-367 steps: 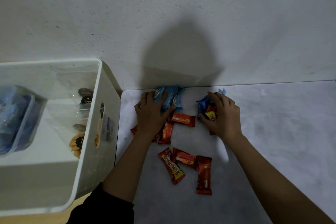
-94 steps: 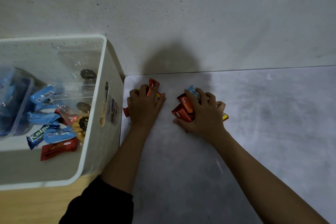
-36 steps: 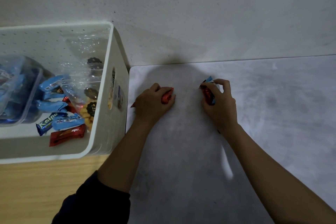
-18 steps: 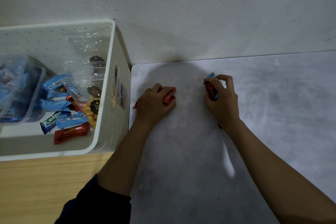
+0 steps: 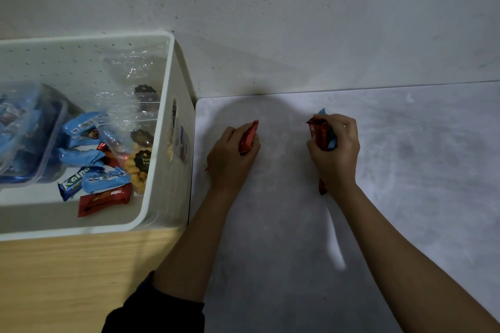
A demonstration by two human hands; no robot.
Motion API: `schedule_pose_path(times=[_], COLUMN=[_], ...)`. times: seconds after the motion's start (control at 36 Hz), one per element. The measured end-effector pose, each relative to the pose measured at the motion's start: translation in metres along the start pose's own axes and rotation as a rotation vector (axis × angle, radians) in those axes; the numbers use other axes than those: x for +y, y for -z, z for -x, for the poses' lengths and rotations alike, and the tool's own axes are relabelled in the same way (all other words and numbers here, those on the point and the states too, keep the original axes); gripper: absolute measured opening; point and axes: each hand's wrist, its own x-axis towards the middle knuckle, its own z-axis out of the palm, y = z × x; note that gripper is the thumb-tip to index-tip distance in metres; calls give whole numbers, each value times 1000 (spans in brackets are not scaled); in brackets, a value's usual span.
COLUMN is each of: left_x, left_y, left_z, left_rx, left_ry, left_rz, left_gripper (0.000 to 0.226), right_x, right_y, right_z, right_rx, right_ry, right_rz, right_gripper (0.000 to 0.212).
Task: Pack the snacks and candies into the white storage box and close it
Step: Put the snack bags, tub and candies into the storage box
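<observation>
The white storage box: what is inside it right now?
Inside: blue wrapped bars, a red wrapped bar, a clear bag of cookies and a clear tub. Whatever lies under the bag and tub is covered.

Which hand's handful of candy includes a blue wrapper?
The right hand: a blue wrapper pokes out beside its red candies. The left hand shows only a red wrapper.
</observation>
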Motion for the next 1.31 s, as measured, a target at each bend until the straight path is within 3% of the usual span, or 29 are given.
schedule_pose_path(times=[0.33,0.56,0.75,0.92,1.03,1.31], left_x=[44,97,121,87,46,-77], left_y=[11,64,146,223,269,333], left_z=[-5,-37,-69,-82,-80,-71], left_rx=[78,195,260,371,377,173], left_ry=[140,18,-51,-67,-55,31], left_rz=[300,279,359,300,277,197], left_gripper=[43,29,35,35,35,35], right_x=[-36,-100,-190,-258,-295,-345], right_y=[16,36,33,-11,-57,-179], right_z=[-1,-30,-42,-28,-7,43], right_rx=[145,187,161,107,67,-13], right_ry=[-127,51,165,284,266,131], right_rz=[-246,-302,-466,-497,-538,-498], right_gripper=[49,42,42,43,42,40])
